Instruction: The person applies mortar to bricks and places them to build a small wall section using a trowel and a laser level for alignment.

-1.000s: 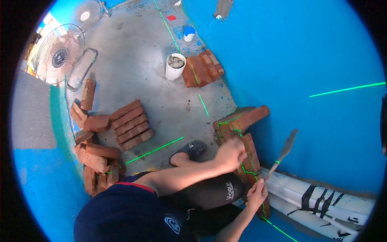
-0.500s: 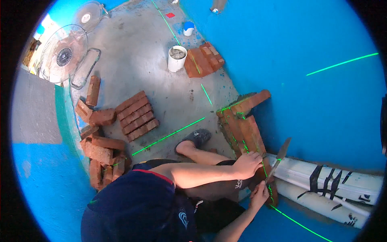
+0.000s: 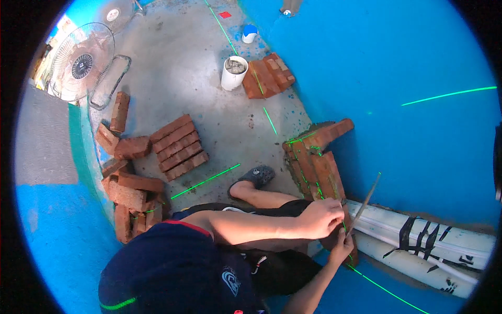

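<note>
My right hand (image 3: 341, 248) grips a long, narrow bricklaying knife (image 3: 364, 203), its blade slanting up and away to the right, seen nearly edge-on. Just left of it, my left hand (image 3: 321, 218) is held above the brickwork with its fingers drawn together in a pinch. What sits between those fingers, if anything, is too small to make out. Both hands are over the near end of a low brick wall (image 3: 327, 170), where forearm and hands partly hide the bricks. One brick (image 3: 333, 134) lies crosswise at the wall's far end.
White pipes (image 3: 389, 222) bound with black tape lie right of the wall. Green laser lines cross floor and bricks. Stacked bricks (image 3: 179, 146) and a loose pile (image 3: 133, 188) are at left. Farther off stand a white bucket (image 3: 228, 81), more bricks (image 3: 269, 76) and a fan (image 3: 82, 66).
My left hand has lifted slightly off the brickwork, its fingers drawing into a pinch. The knife has turned in my right hand, so its blade shows thinner. The view has shifted a little.
</note>
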The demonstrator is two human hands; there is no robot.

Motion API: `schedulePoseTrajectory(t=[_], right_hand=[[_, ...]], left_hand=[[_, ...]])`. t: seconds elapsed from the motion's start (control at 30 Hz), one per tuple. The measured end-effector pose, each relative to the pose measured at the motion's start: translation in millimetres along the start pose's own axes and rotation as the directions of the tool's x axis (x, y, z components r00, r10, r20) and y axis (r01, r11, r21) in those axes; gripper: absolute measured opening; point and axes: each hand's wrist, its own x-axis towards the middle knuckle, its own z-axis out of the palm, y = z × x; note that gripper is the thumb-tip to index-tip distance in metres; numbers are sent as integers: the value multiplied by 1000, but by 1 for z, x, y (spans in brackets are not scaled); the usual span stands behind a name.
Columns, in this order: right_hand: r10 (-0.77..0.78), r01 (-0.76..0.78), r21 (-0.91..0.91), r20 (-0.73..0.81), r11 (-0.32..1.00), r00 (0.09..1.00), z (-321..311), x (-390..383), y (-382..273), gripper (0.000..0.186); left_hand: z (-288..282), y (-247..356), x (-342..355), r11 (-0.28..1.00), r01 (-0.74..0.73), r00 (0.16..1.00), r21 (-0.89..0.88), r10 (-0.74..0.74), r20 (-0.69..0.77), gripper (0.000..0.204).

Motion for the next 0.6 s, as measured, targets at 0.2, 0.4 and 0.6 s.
schedulePoseTrajectory(t=[0.2,0.4,0.6], right_hand=[[39,131,-517,305,846,952,3,18,3,40],[265,7,-427,574,904,775,11,42,22,51],[215,111,-426,644,898,734,42,64,22,54]], left_hand=[[52,59,10,979,-202,893,-14,190,408,21],[109,33,51,938,-329,715,-109,323,620,15],[85,9,61,981,-193,770,-4,154,620,13]])
